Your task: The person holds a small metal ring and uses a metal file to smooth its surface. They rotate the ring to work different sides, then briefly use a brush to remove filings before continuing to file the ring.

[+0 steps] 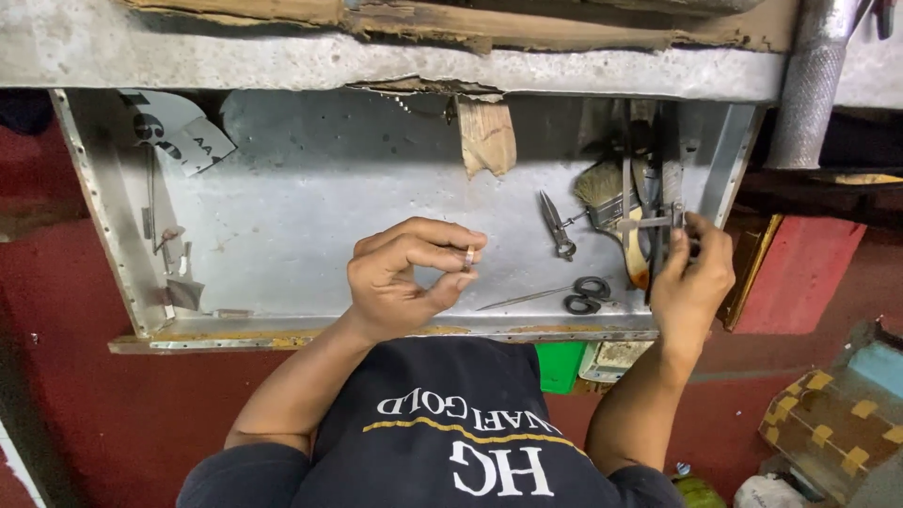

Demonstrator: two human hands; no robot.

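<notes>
My left hand (400, 277) is raised over the middle of a shallow metal tray (310, 188) and pinches a small metal ring (467, 257) between thumb and fingertips. My right hand (691, 277) reaches to the tray's right side, its fingers on a group of metal tools (658, 202) lying there; which tool it grips is hard to tell. A paint brush (611, 202) with a wooden handle lies beside those tools. Black-handled scissors (564, 296) lie on the tray between my hands. Small pliers (557, 226) rest just above them.
The tray's front rim (282, 331) is close to my body. A white card (179, 132) and small metal bits (174, 268) lie at its left end. A knurled metal bar (809, 89) stands at upper right. Cardboard boxes (832, 428) sit on the red floor at right.
</notes>
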